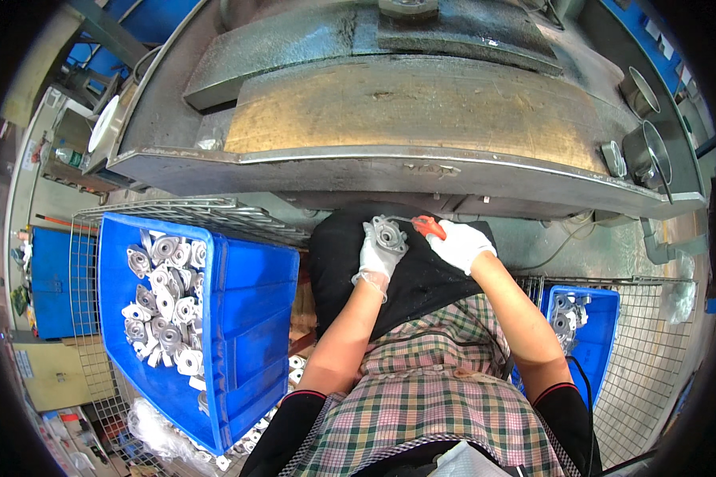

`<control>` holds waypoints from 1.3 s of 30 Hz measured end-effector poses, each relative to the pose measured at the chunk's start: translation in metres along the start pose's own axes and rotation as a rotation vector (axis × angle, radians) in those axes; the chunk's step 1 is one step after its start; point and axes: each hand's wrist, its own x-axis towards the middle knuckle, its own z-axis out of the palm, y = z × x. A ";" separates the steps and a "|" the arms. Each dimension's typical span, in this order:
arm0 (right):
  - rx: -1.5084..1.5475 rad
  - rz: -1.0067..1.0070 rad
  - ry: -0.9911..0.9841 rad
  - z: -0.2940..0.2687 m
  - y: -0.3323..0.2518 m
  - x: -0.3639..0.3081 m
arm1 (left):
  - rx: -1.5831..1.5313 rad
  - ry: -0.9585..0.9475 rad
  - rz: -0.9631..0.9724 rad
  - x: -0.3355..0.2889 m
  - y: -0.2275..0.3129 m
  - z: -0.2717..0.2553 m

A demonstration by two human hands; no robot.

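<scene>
My white-gloved left hand (378, 261) is closed around a grey metal casting (387, 234) with a round central opening, held above my dark-covered lap. My right hand (460, 246), also gloved, grips a tool with a red handle (429, 227). From that handle a thin metal shaft points left to the casting's upper edge; whether it touches is too small to tell. To my left, a tilted blue crate (250, 342) holds many similar castings (165, 310). More grey castings (566, 319) lie in a smaller blue crate (605, 338) by my right elbow.
Ahead stands a metal workbench with a raised front lip (422, 163) and a worn wooden board (414, 107). Metal cups (647, 151) sit at its right end. Wire mesh (652, 358) surrounds the crates. A plastic bag (163, 433) and loose parts lie below the left crate.
</scene>
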 end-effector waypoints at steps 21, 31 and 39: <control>0.716 -0.048 0.222 -0.075 0.080 -0.156 | -0.444 0.116 -0.335 -0.022 0.047 0.065; 1.006 0.265 0.410 -0.121 0.141 -0.239 | -0.377 0.204 -0.330 -0.022 0.050 0.076; 0.953 0.222 0.598 -0.101 0.221 -0.245 | -0.362 0.303 -0.354 -0.023 0.052 0.084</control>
